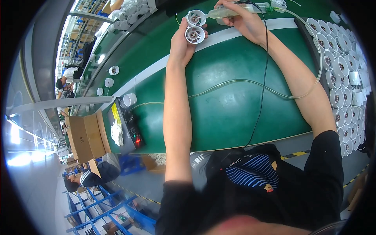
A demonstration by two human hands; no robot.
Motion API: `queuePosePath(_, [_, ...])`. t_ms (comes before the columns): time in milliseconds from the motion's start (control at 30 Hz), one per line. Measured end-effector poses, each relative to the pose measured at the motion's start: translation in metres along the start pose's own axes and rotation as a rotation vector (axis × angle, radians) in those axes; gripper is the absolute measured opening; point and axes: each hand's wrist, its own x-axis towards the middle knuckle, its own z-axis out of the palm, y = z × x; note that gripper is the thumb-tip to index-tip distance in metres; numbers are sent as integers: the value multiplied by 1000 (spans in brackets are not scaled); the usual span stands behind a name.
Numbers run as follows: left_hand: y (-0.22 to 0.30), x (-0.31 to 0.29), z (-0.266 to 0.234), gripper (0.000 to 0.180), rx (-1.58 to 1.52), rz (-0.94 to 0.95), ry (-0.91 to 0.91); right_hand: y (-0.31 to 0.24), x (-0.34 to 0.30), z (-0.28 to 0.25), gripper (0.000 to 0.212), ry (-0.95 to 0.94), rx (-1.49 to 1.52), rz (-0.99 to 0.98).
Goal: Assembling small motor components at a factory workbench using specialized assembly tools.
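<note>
Two small white round housings [195,35] with wiring or parts inside them sit side by side in my left hand [181,47], whose fingers wrap round them. My right hand [247,22] is closed on a clear dispensing syringe [214,14] with pale contents. The syringe points left, and its nozzle reaches the rim of the farther housing [196,18]. From its green back end runs a clear air tube [235,81]. Whether any glue is coming out is too small to tell.
Many similar white housings [337,98] stand in rows at the right. A black control box [131,125] with lit indicators sits at the left table edge, near a crumpled white cloth [116,134]. A dark cable [266,70] crosses the green table [219,125]. Co-workers sit far left.
</note>
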Motion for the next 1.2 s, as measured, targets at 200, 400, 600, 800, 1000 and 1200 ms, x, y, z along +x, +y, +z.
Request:
queuePosePath(200, [-1,3,-1,48,-49,-7,45,-7,-9,7,14,-52,-118,144])
queuePosePath(400, [-2,4,-2,46,-71,-12,83,-5,-8,5,16,-64,-44,77])
queuePosePath(600, [-3,4,-2,47,-124,40,124,-5,-14,15,17,-103,-211,161])
queuePosePath(800, [-2,3,2,48,-92,28,120,0,-11,11,19,-116,-248,152])
queuePosePath(1000, [-1,3,2,48,-82,26,106,-1,-11,13,18,-109,-253,151])
queuePosePath(1200, [-6,7,-2,46,-100,64,125,1,-9,10,17,-113,-285,122])
